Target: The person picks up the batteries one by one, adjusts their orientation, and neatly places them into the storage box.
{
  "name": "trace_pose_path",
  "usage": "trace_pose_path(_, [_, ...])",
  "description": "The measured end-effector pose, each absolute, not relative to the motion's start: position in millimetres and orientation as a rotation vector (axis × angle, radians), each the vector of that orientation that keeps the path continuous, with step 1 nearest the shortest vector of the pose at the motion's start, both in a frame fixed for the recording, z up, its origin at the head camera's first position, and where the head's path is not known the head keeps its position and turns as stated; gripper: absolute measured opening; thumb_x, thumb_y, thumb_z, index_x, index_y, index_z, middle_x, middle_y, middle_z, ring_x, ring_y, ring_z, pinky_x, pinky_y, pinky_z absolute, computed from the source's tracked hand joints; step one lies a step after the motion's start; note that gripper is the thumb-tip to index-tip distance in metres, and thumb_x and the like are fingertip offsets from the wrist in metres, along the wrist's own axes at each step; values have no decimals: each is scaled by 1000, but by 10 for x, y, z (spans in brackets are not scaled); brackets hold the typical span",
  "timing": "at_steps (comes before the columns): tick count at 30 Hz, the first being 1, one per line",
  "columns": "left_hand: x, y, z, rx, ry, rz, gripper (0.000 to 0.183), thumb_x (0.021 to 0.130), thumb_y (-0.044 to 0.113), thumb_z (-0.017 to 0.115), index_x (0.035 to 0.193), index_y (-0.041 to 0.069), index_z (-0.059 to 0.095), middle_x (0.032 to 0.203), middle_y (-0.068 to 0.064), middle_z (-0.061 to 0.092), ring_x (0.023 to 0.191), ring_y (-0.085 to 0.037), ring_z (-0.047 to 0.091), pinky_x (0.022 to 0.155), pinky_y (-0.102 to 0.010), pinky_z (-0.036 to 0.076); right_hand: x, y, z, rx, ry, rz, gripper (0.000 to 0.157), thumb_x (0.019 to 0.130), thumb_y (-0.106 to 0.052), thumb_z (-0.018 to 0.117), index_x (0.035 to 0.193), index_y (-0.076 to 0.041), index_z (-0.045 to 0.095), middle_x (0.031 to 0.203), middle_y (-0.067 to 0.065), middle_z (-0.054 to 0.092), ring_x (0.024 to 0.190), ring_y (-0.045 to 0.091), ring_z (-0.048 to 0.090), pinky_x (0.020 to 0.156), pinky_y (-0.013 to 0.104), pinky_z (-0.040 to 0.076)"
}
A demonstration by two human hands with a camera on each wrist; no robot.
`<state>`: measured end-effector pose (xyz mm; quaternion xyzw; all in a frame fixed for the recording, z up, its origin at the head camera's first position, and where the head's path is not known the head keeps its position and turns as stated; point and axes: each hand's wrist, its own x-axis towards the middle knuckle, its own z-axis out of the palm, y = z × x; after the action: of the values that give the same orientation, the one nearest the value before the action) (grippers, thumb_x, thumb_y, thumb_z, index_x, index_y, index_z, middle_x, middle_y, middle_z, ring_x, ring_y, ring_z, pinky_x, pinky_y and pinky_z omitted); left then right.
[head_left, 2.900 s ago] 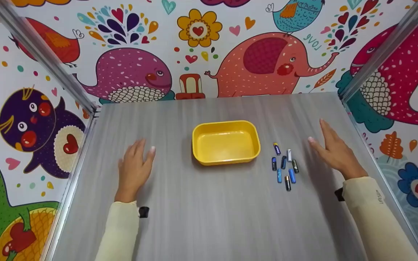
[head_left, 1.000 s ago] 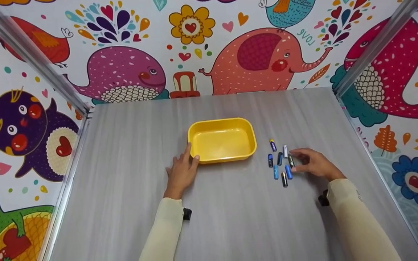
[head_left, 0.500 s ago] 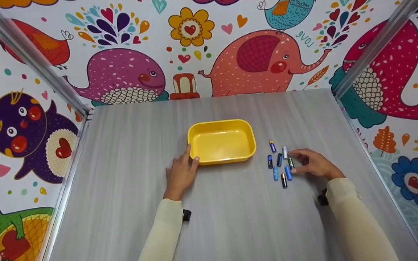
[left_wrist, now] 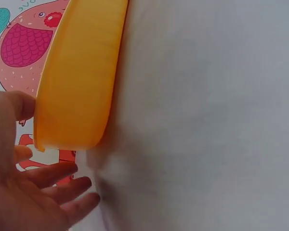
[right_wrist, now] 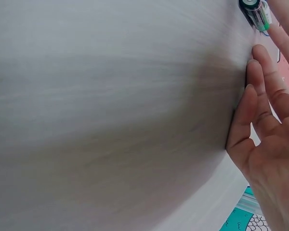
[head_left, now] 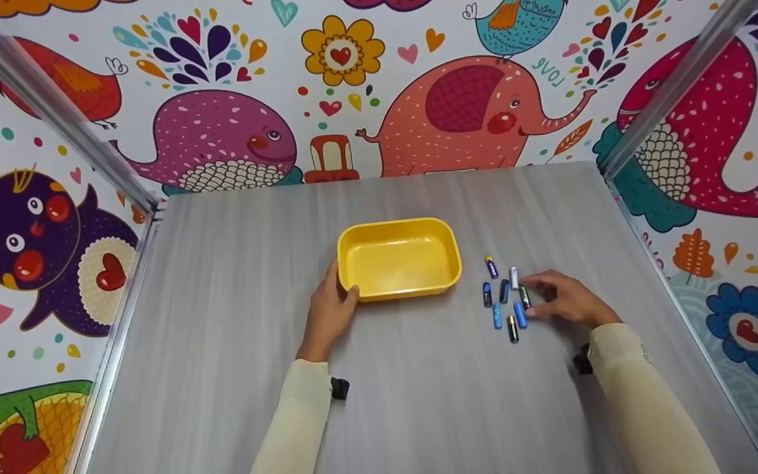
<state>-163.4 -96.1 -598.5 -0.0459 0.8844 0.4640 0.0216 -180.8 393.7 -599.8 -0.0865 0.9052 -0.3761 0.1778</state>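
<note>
A yellow plastic basin (head_left: pixel 399 263) stands on the grey table. My left hand (head_left: pixel 329 316) holds its near left corner, thumb on the front rim and index finger along the left side. In the left wrist view the other fingers lie spread below the basin. Several small batteries lie to its right, among them a white one (head_left: pixel 514 277), a blue one (head_left: pixel 520 315) and a black one with a copper end (head_left: pixel 512 329). My right hand (head_left: pixel 573 299) pinches a dark green battery (head_left: pixel 525 297) between thumb and index finger, its other fingers bent behind.
The grey table (head_left: pixel 418 388) is bordered by metal frame posts (head_left: pixel 63 105). Walls with printed cartoon animals, such as an elephant (head_left: pixel 412 125), rise at the back and sides.
From either side, both hands have come inward, the left to the basin's corner and the right to the dark green battery. Over the last second the left fingers have slid further behind the basin.
</note>
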Motion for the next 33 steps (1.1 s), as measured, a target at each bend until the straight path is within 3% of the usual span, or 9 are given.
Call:
trace_pose_path(9, [-1680,-928,-6022,-117,2675,1618,75,96,18,58,163,13,25,167,-8,32,153,-24,31,125,-45,27,-1775,3883,-5933,-217,2518,-1085,62,83,-33,85,139,-19,64,139,17,54,122,35,46,109,62,38])
trace_pose_path(22, [-1701,-929,-6023,-138,2660,1638,77,94,14,57,163,10,23,167,-10,32,151,-24,35,124,-45,29,-1814,3934,-6012,-234,2541,-1075,62,81,-38,85,138,-23,65,137,11,56,119,29,48,107,54,40])
trace_pose_path(33, [-1682,-885,-6056,-136,2722,1615,75,96,14,61,162,6,26,166,-12,33,151,-26,35,123,-43,31,-1800,3932,-6037,-222,2571,-1054,61,79,-37,87,135,-23,68,135,12,57,119,30,48,109,59,39])
